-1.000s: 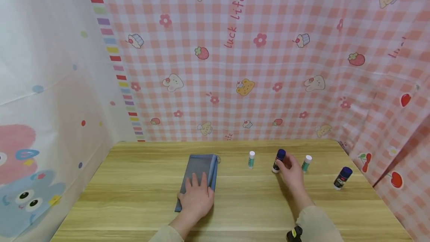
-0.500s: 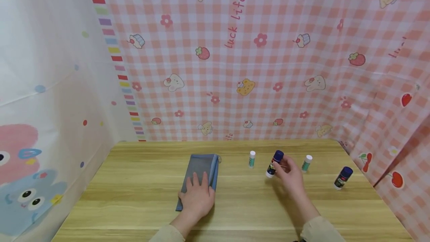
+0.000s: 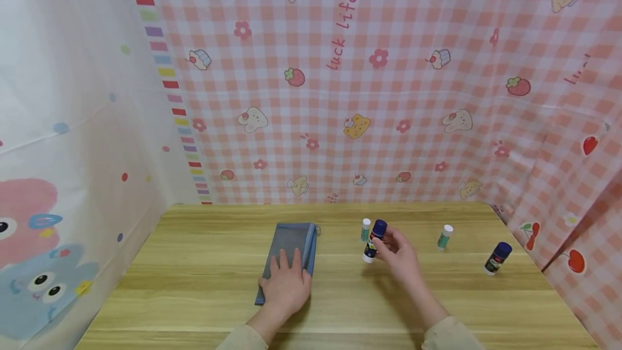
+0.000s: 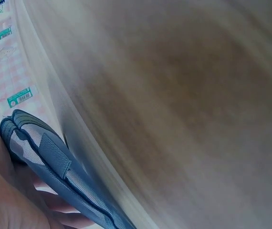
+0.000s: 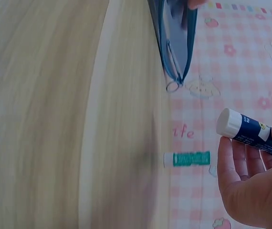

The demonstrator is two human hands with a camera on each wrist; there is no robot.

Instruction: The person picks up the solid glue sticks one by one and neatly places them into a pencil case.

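My left hand (image 3: 285, 284) rests with spread fingers on a grey-blue mesh zip pouch (image 3: 285, 239), which lies flat on the table. The zipped edge of the pouch (image 4: 55, 157) shows beside that hand in the left wrist view. Between thumb and fingers, my right hand (image 3: 400, 255) holds a large glue stick (image 3: 375, 242) with a dark blue cap, raised over the table and slightly tilted. Its white base (image 5: 229, 123) points away from the palm in the right wrist view. Just behind it stands a small green-and-white glue stick (image 3: 365, 230).
Another small green-and-white glue stick (image 3: 444, 237) stands to the right of my right hand. Farther right, a second large blue-capped glue stick (image 3: 498, 258) is upright near the table's (image 3: 194, 263) right side. A pink checked cloth (image 3: 311, 96) hangs behind the table.
My right hand has lifted the large glue stick off the table and carried it left, toward the pouch. The left hand has stayed on the pouch.
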